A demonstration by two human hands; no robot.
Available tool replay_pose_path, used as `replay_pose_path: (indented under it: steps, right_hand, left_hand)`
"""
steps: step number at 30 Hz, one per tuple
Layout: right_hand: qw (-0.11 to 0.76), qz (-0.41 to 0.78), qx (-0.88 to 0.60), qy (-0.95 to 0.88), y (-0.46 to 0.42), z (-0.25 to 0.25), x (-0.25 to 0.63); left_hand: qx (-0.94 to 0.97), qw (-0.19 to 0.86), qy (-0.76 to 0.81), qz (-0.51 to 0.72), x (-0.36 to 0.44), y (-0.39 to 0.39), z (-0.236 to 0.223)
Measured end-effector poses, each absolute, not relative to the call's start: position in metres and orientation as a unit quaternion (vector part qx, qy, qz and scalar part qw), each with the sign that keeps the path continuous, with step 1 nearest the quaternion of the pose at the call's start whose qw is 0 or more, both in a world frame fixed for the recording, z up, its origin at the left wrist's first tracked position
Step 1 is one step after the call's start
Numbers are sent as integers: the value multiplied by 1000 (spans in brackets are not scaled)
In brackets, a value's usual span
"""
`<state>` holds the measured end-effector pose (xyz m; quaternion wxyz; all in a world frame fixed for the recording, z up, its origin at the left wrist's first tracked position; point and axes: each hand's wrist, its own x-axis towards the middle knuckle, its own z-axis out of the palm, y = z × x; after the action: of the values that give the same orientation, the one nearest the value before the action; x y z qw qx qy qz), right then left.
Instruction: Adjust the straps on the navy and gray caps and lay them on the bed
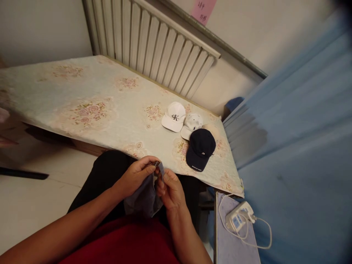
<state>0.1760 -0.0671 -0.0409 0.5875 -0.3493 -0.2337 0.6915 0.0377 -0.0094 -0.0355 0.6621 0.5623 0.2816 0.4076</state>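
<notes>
Over my lap I hold a grey-blue cap (144, 198), its body hanging down below my fingers. My left hand (140, 172) pinches one end of the cap's narrow strap near a small dark piece that looks like a buckle. On the other side, the fingers of my right hand (171, 187) are closed on the strap's grey end. Part of the cap is hidden behind my hands. Beyond them on the bed lie a white cap (173, 113) with black "CK" letters, a second white cap (195, 120) with small dark marks, and a dark navy cap (202, 145) overlapping it.
The caps rest on a flowered cover (115, 110) in front of a white radiator (154, 44). At my right, a white power strip (240, 216) with a looped cable sits on a small blue-topped stand (233, 249). A blue curtain (297, 146) hangs along the right side.
</notes>
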Motion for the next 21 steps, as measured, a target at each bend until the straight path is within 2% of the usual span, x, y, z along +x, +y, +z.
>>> replay_pose_path:
  steps: [8,16,21]
  right_hand:
    - [568,697,-373,-229,-66,-46,175]
    - [565,668,-417,-247,-67,-43,173]
    - [579,669,-398,-245,-66,-44,173]
  left_hand:
    - [506,703,279,414,38,-10,-41]
    - [516,696,298,400,38,-9,-46]
    - [500,718,282,394,39,-9,-47]
